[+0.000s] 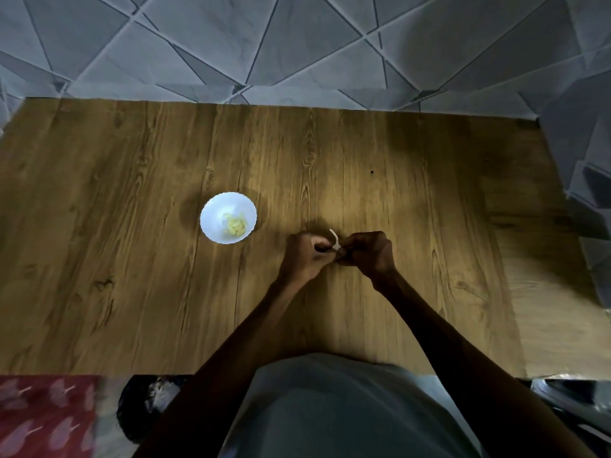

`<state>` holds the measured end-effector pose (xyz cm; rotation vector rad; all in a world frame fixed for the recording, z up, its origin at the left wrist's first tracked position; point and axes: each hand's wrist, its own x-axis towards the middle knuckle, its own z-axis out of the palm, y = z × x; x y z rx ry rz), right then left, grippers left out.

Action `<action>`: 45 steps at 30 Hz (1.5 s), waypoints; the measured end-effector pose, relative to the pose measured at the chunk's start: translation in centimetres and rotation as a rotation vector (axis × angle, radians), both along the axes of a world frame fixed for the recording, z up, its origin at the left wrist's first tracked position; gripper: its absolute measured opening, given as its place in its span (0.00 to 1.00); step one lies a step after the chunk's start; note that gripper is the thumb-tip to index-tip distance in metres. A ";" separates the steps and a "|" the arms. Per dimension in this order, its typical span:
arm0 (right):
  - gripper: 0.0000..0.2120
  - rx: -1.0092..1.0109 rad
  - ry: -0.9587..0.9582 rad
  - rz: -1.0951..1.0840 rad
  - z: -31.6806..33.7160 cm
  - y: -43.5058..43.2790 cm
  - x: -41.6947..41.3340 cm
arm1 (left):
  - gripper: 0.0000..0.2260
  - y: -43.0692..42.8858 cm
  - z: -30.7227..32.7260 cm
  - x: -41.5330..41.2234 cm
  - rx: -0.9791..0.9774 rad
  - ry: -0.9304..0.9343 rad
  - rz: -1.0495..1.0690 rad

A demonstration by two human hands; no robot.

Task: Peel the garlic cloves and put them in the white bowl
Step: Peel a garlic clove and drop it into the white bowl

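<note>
Above the wooden surface [132, 276], your left hand [304, 256] and right hand [368, 252] pinch a garlic clove [338, 250] in curled fingers [318, 241], skin [333, 234] curling up: likely mid-peel, so next strip it bare and drop it into the white bowl [211, 206] nearby.

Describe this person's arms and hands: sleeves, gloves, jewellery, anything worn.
The left hand and right hand are bare: no gloves, and no ring, watch or bracelet shows in the dim light. The left forearm and right forearm are uncovered, no sleeve in sight. A grey shirt covers the torso.
</note>
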<state>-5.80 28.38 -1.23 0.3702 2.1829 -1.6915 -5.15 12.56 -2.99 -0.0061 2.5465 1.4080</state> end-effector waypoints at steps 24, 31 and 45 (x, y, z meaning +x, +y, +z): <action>0.05 0.115 -0.073 -0.023 -2.2 0.0 0.2 | 0.13 0.6 -1.9 0.1 0.060 -0.264 0.196; 0.07 0.048 -0.051 0.022 -1.2 0.9 -0.3 | 0.09 -0.5 -2.5 -0.2 0.296 -0.357 0.178; 0.07 0.595 0.483 0.252 -0.5 -0.7 -0.3 | 0.13 -2.3 -0.9 0.8 0.166 -0.258 0.195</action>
